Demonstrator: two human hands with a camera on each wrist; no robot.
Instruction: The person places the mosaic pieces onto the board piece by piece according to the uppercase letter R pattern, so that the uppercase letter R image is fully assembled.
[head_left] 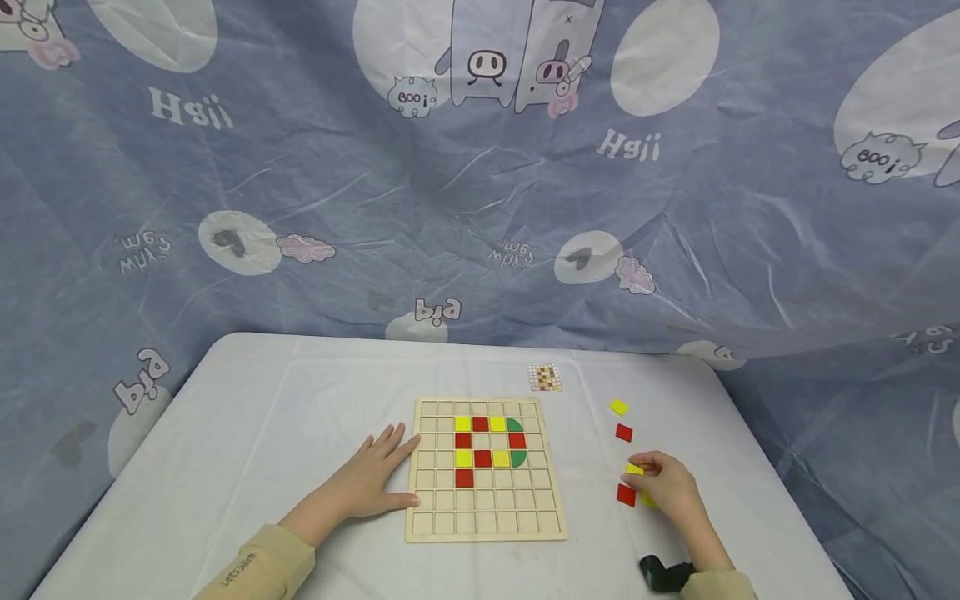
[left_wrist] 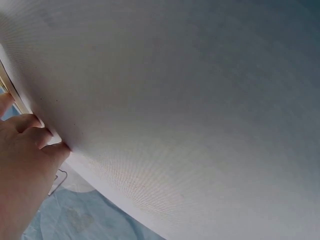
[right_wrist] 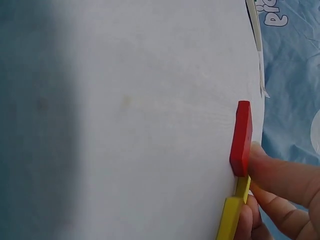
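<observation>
My left hand (head_left: 375,477) lies spread at the left edge of a wooden grid board (head_left: 486,537), thumb and index fingertip at its rim. In the left wrist view its fingers (left_wrist: 32,120) reach the board's edge. To the right of the board, my right hand (head_left: 667,487) pinches a yellow square tile (head_left: 634,469) between thumb and fingers. A red tile (head_left: 626,495) and another yellow tile (head_left: 648,500) lie close by, the latter partly covered by the hand. The right wrist view has the red tile (right_wrist: 242,137) beside the thumb.
Red and yellow squares with two green rounded pieces (head_left: 517,458) form a P-like figure on the board. Beyond the hand lie a red tile (head_left: 624,432) and a yellow tile (head_left: 618,407). A small pattern card (head_left: 545,377) sits behind the board; a black object (head_left: 663,575) is by the right sleeve.
</observation>
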